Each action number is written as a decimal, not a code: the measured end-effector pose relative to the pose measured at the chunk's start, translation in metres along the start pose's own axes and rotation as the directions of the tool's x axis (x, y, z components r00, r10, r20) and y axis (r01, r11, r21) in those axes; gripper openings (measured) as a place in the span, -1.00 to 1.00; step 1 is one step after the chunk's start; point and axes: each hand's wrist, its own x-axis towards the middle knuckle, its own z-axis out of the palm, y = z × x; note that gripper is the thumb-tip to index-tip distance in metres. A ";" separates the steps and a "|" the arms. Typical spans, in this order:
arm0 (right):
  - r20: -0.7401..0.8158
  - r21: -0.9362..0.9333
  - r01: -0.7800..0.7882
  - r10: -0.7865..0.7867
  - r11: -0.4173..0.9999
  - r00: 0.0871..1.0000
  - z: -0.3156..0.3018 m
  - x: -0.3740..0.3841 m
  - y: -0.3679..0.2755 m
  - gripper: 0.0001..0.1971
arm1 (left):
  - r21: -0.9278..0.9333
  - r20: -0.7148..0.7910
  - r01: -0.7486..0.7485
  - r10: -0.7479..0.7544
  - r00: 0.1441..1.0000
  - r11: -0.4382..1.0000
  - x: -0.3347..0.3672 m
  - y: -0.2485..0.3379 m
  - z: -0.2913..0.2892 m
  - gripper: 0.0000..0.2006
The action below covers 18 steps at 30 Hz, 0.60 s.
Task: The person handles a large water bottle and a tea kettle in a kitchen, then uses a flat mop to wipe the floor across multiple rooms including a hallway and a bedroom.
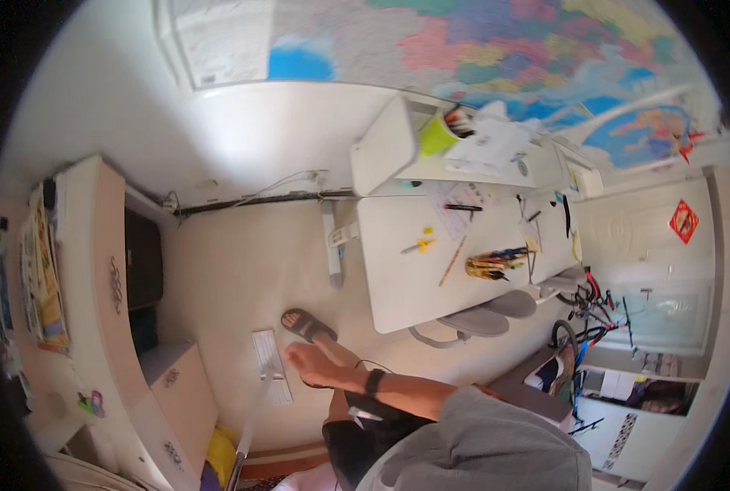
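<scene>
My right hand [303, 364] is closed in a loose fist above the floor, with nothing seen sticking out of it. A dark watch band [374, 382] circles that wrist. Just left of the fist lies the white rectangular head of a flat mop [265, 353]. Its pale pole [253, 417] slants toward the lower edge, blurred in part, and passes beside the fist without touching it. My left hand is out of sight, and the pole's upper end leaves the picture. A dark sandal [308, 326] is on my foot beside the mop head.
A white desk [397, 278] holds pens, papers and a pen holder [496, 263]. Grey chairs [479, 319] stand along its near side. Cabinets [95, 270] line the left. A bicycle [586, 319] leans near the door [651, 245]. Cables [258, 196] run along the wall's foot.
</scene>
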 end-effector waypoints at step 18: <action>-0.736 0.445 -0.399 0.581 0.802 0.348 -0.265 -0.062 0.126 -0.85 | 0.105 0.105 -0.199 0.188 0.977 0.974 -0.061 0.124 0.134 -0.52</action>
